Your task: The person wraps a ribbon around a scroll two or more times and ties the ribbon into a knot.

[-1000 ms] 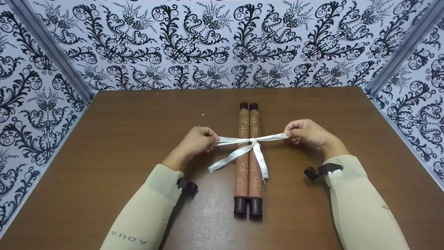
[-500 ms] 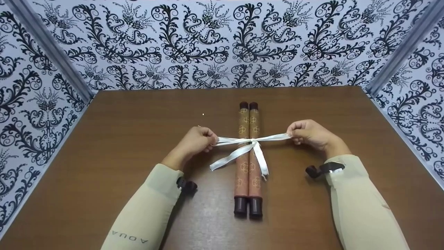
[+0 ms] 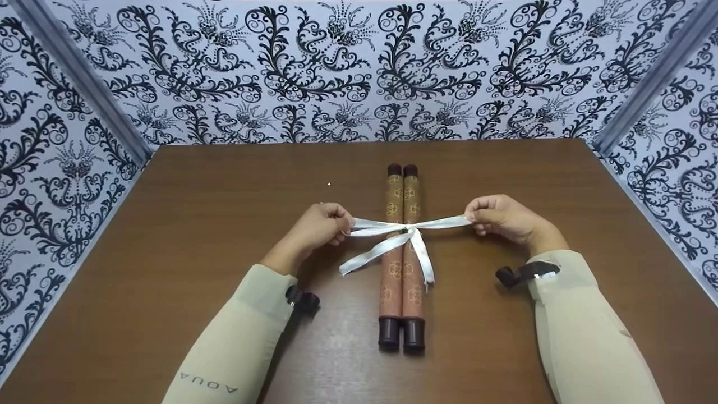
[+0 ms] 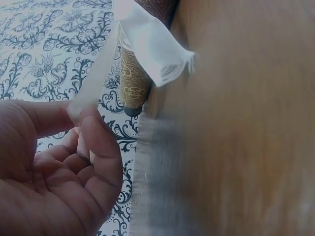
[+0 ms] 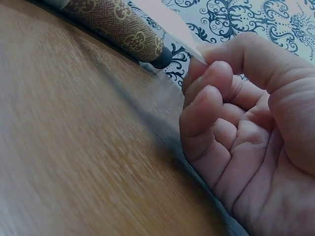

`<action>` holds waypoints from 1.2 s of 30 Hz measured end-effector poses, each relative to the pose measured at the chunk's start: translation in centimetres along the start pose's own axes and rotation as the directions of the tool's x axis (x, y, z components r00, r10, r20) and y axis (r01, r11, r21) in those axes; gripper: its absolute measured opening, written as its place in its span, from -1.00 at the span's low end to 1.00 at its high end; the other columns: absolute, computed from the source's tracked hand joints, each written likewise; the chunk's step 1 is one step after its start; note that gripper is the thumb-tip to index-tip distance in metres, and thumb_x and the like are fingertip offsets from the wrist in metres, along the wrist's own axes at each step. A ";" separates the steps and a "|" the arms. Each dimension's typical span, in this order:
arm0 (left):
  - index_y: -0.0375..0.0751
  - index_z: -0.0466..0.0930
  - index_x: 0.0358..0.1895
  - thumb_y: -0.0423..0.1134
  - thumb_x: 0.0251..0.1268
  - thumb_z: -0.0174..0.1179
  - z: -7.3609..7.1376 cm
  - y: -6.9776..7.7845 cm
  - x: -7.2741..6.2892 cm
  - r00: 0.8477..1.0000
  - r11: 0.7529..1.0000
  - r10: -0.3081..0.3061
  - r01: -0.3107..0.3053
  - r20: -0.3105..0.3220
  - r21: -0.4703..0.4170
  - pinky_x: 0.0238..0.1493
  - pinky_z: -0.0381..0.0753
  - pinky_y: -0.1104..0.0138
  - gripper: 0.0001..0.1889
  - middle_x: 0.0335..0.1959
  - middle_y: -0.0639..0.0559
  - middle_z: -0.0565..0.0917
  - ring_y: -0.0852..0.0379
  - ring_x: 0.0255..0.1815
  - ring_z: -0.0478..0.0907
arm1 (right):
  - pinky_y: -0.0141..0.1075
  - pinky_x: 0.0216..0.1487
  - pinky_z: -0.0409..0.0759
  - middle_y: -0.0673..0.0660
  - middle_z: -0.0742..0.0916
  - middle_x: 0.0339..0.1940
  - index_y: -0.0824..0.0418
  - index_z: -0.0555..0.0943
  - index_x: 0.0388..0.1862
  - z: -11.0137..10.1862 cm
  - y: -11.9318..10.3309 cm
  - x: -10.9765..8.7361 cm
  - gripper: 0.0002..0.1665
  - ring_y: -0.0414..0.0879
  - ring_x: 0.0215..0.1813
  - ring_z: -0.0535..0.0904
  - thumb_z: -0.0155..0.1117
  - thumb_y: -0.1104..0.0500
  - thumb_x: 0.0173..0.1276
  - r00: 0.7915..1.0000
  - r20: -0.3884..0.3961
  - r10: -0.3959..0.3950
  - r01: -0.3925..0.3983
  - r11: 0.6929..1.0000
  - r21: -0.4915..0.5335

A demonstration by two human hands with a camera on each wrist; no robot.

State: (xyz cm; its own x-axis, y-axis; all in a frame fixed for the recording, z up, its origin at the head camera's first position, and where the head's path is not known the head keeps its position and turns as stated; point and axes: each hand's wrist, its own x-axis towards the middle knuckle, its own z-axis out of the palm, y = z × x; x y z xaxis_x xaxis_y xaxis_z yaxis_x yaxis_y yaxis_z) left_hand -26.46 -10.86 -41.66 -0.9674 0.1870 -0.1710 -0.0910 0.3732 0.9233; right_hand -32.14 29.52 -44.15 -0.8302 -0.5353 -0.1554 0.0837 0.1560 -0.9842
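A scroll (image 3: pixel 395 275) with two patterned, dark-capped rolls lies lengthwise on the table, its rolls side by side. Around its middle runs a white ribbon (image 3: pixel 385 245), knotted on top in a bow with two loose tails hanging toward the near side. To the left, my left hand (image 3: pixel 320 227) pinches a loop of the ribbon between thumb and fingers; the left wrist view shows this hand (image 4: pixel 69 157) close up. Opposite it, my right hand (image 3: pixel 505 219) pinches the other loop, and both loops are stretched outward. In the right wrist view the fingertips (image 5: pixel 209 101) are curled at the ribbon's end.
The brown wooden table (image 3: pixel 213 185) extends on both sides of the scroll. Black-and-white patterned walls (image 3: pixel 336 73) enclose its back and sides. A tiny white speck (image 3: pixel 329 184) lies left of the scroll's far half.
My right hand has shifted slightly outward to the right, drawing its loop longer. The left hand stays almost still, and the strands of its loop spread a little farther apart.
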 end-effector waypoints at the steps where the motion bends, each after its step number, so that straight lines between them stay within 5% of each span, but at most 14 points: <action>1: -0.28 0.66 -0.20 -0.36 0.39 0.16 0.1 0.0 0.0 1.000 1.000 0.004 -0.004 -0.002 -0.010 -0.44 0.57 0.42 -0.90 -0.49 0.06 0.62 0.20 -0.52 0.51 | -0.44 -0.36 0.58 -0.06 0.65 -0.50 0.14 0.68 -0.31 0.0 0.0 0.0 -0.76 -0.25 -0.46 0.52 0.16 0.38 0.52 1.000 0.004 -0.001 0.001 1.000 0.005; 17: -0.22 0.58 -0.19 -0.29 0.51 0.16 1.2 0.5 0.1 0.998 0.998 0.042 -0.044 -0.046 -0.051 -0.58 0.38 0.43 -0.91 -0.59 0.11 0.63 0.23 -0.58 0.50 | -0.46 -0.33 0.57 -0.05 0.67 -0.42 0.18 0.64 -0.21 -0.3 0.2 0.1 -0.87 -0.24 -0.39 0.54 0.21 0.36 0.51 0.999 0.052 -0.014 0.016 0.999 -0.035; 24: -0.28 0.57 -0.23 -0.33 0.52 0.16 2.0 0.6 0.8 0.991 0.993 0.097 -0.102 -0.088 -0.051 -0.52 0.46 0.44 -0.90 -0.63 0.08 0.63 0.22 -0.63 0.51 | -0.47 -0.42 0.45 -0.07 0.63 -0.45 0.16 0.61 -0.17 -0.5 0.4 0.4 -0.88 -0.25 -0.47 0.46 0.26 0.38 0.45 0.999 0.052 -0.008 0.015 0.991 -0.130; 36: -0.20 0.64 -0.22 -0.24 0.48 0.19 2.3 0.4 1.3 0.982 0.983 0.110 -0.085 -0.151 0.163 -0.37 0.48 0.37 -0.88 -0.44 0.01 0.64 0.19 -0.51 0.49 | -0.48 -0.43 0.46 -0.04 0.68 -0.28 0.34 0.53 0.20 -0.5 0.1 -0.1 -0.64 -0.27 -0.43 0.48 0.23 0.38 0.45 0.992 0.114 0.047 -0.022 0.976 -0.218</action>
State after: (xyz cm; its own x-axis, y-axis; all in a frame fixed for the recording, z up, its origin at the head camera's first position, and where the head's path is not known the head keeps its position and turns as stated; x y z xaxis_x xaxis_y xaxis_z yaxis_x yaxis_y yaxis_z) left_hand -27.22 -8.41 -42.27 -0.9961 0.0873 -0.0148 0.0309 0.4991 0.8660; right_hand -32.31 30.00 -44.18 -0.7573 -0.6182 -0.2106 -0.0208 0.3451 -0.9384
